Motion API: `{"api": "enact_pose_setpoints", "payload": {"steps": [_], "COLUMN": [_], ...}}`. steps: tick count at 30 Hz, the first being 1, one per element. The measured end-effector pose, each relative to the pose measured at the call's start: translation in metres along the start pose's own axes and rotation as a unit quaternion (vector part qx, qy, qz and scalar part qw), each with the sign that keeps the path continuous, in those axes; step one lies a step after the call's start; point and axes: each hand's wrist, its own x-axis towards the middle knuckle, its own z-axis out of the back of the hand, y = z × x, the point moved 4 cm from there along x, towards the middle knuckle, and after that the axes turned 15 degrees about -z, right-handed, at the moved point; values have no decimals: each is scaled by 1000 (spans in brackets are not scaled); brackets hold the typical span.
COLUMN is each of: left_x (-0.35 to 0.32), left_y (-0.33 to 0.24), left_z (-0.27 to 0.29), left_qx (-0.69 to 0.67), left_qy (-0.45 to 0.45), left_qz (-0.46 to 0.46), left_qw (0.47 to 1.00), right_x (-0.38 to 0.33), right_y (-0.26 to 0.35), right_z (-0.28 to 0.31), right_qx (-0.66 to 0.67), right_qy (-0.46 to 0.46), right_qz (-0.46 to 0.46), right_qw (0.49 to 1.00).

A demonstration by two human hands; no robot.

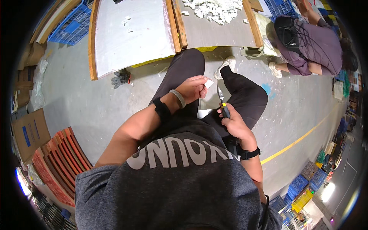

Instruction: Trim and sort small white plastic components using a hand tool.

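Note:
In front of my lap, my left hand (193, 89) is closed, pinching a small white piece (209, 83) between thumb and fingers. My right hand (234, 120) is wrapped round the dark and yellow handle of a knife (222, 101). Its metal blade points up and away from me, a short gap to the right of the white piece. Beyond my knees, many similar white pieces (218, 10) lie heaped on the right-hand tray. A few small bits (126, 20) rest on the white board (132, 42) at the left.
Wooden strips (92, 42) edge the boards. A dark glove (121, 78) lies on the floor below them. Another person (318, 46) sits bent over at the far right. Blue crates (71, 25) stand far left, with a cardboard box (30, 130) and stacked reddish slats (61, 161) nearer.

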Motion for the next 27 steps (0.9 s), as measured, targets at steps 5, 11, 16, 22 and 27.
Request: {"api": "enact_pose_setpoints", "payload": {"steps": [5,11,16,22,27], "left_x": [1,0,2,8,12], "left_y": [2,4,4,4,8], "left_z": [0,0,4,1,2], "left_qx": [11,30,92,120,98], "left_qy": [9,9,0,9,35], "left_qz": [3,-8,-1,15,-11], "left_qw": [1000,999,996,993,994], "right_x": [9,12,12,13,15], "right_y": [-4,-2,5,9,2], "right_z": [-7,-8,-5,-1,-2], "right_qx": [-17,-32,47,75,74], "right_qy": [16,22,89,97,99], "right_qz": [-12,23,-46,-68,-42], "right_qw": [1000,999,994,990,991]}}
